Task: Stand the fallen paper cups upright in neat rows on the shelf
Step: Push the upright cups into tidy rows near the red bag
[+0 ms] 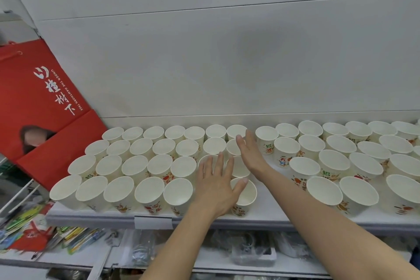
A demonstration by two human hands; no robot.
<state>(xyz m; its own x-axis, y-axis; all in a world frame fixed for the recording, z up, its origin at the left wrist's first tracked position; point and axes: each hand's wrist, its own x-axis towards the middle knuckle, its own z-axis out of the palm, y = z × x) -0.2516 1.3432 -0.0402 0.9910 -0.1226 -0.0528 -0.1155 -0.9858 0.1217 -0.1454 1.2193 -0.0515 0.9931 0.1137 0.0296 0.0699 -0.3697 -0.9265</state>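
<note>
We see white paper cups (156, 191) with red, orange and green print standing upright, mouths up, on a pale shelf (268, 218), packed in 4 rows from the back wall to the front edge. The block on our left sits tight, rim against rim. The block on our right lies apart from it across a bare strip of shelf, with slightly looser rows.

Our left hand (216, 188) lies flat, fingers spread, palm down over the cups at the right end of the left block; its thumb rests on the rim of the front cup (246, 198) there. It grips nothing.

Our right hand (248, 151) stands edge-on with straight fingers against the right side of the same column, reaching to the back row. It too is open and holds nothing.

A red paper bag (43, 107) with white lettering leans at the shelf's left end.
</note>
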